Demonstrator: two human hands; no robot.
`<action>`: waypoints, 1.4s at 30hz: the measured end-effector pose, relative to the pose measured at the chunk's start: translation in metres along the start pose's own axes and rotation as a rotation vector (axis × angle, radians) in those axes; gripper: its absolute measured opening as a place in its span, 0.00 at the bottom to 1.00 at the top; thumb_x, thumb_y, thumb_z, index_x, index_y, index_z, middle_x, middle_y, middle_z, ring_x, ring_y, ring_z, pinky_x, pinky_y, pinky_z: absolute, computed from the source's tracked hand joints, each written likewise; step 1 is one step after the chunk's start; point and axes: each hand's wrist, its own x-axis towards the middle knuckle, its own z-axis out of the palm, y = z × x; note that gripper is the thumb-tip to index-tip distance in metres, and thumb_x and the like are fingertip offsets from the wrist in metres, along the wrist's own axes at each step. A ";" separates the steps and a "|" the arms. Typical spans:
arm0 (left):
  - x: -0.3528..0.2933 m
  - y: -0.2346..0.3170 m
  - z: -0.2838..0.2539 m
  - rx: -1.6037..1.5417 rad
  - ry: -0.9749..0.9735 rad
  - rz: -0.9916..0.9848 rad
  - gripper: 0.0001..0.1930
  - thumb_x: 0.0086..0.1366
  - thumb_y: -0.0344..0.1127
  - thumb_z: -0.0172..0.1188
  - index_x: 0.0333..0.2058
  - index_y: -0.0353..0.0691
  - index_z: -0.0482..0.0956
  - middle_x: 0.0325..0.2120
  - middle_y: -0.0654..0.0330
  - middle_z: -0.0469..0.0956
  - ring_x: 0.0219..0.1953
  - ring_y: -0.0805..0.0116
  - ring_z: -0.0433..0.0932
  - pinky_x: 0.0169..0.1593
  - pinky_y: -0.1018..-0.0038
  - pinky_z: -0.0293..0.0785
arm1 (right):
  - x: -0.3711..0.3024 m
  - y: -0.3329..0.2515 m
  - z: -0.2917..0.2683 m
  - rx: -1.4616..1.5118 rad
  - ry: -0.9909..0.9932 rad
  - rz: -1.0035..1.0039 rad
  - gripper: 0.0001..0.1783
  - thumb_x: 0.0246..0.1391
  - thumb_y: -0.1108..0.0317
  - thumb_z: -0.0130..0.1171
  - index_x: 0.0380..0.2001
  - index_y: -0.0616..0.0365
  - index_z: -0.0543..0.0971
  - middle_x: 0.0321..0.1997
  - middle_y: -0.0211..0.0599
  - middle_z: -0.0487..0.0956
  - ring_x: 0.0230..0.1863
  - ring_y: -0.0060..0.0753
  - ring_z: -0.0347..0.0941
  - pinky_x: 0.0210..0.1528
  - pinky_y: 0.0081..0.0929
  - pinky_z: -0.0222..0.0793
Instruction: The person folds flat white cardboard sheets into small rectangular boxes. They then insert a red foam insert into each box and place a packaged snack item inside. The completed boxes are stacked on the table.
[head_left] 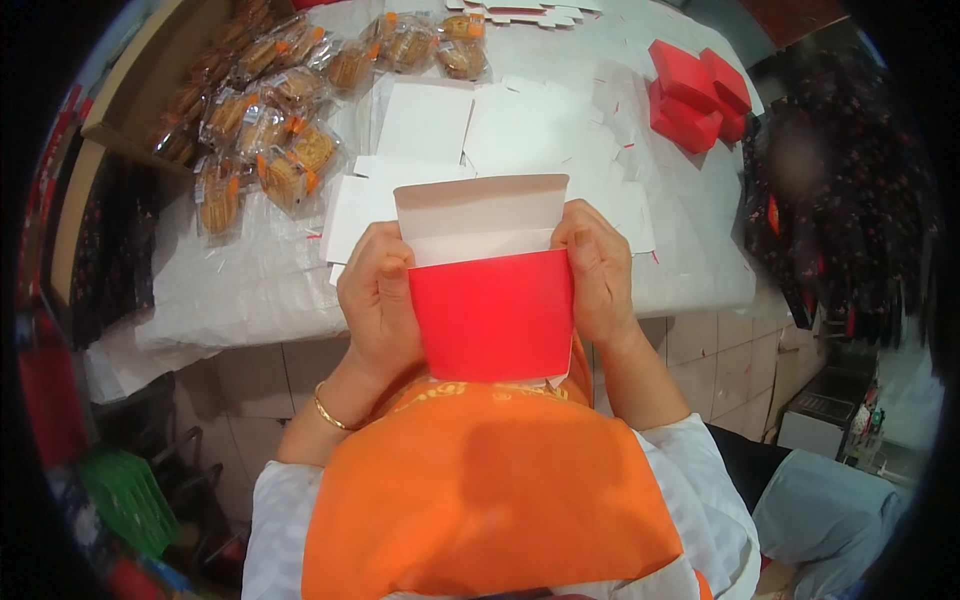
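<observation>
Red card took centre stage: the open red carton [492, 318] was up in both hands at the near edge of the table [690, 275], its pale top flap [480, 205] raised toward the far side. Left hand [380, 290], gripping the left side, thumb by the red face; right hand [600, 275], gripping the right, thumb along that edge, a matched hold! Shaping the carton looked like the step in play, the flap not yet tucked down. And the next move? It seemed to call for steady sides, light pressure and a neat fold, no crushing of the card.

Beyond the hands lay flat white card sheets [425, 115], mid-table; toward the far-left corner, wrapped biscuits [285, 178] were scattered; near the right edge, red boxes [683, 78] sat bunched together. On to the writing: the carton's visible face looked plain, no brand on show. Orange labels [311, 181] dotted the biscuits, too small to read, and the orange apron [490, 480] wore yellow print [450, 390] by the carton's lower edge, unreadable too.
</observation>
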 end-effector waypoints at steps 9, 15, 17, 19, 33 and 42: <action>0.016 0.025 0.001 0.138 -0.024 -0.171 0.20 0.76 0.40 0.49 0.26 0.32 0.71 0.29 0.61 0.76 0.30 0.77 0.68 0.36 0.77 0.67 | 0.002 -0.015 0.012 0.081 0.204 0.201 0.07 0.64 0.73 0.48 0.39 0.63 0.75 0.32 0.33 0.75 0.29 0.23 0.67 0.34 0.20 0.65; 0.008 0.022 0.003 -0.003 -0.022 -0.289 0.11 0.73 0.34 0.52 0.32 0.32 0.74 0.41 0.49 0.84 0.27 0.76 0.75 0.33 0.81 0.72 | -0.003 -0.008 0.006 0.032 0.014 0.280 0.14 0.71 0.65 0.47 0.46 0.62 0.79 0.40 0.31 0.79 0.38 0.18 0.72 0.41 0.16 0.67; 0.007 0.023 0.000 0.009 -0.040 -0.310 0.11 0.73 0.34 0.52 0.32 0.34 0.73 0.43 0.48 0.84 0.28 0.76 0.77 0.33 0.81 0.73 | -0.004 -0.004 0.004 -0.016 0.012 0.177 0.17 0.71 0.62 0.46 0.44 0.62 0.79 0.38 0.33 0.79 0.37 0.20 0.72 0.40 0.17 0.68; 0.006 0.023 -0.001 0.063 -0.077 -0.262 0.12 0.75 0.37 0.48 0.37 0.34 0.73 0.43 0.48 0.84 0.33 0.74 0.80 0.37 0.81 0.74 | -0.006 -0.003 0.001 -0.036 0.007 0.127 0.19 0.72 0.60 0.44 0.42 0.63 0.80 0.37 0.34 0.80 0.36 0.22 0.73 0.40 0.18 0.69; 0.028 0.055 -0.020 0.129 -0.354 -0.245 0.16 0.75 0.36 0.49 0.45 0.31 0.83 0.38 0.55 0.85 0.38 0.72 0.83 0.42 0.79 0.77 | -0.009 -0.035 -0.004 -0.043 0.074 0.166 0.12 0.60 0.74 0.51 0.40 0.62 0.83 0.37 0.37 0.82 0.35 0.25 0.78 0.37 0.23 0.74; 0.014 0.046 -0.011 0.084 -0.337 -0.229 0.15 0.74 0.33 0.49 0.47 0.30 0.81 0.45 0.51 0.83 0.47 0.66 0.81 0.50 0.74 0.76 | -0.026 -0.021 0.001 0.470 0.024 0.329 0.15 0.67 0.73 0.44 0.47 0.67 0.78 0.50 0.40 0.80 0.52 0.27 0.74 0.56 0.24 0.68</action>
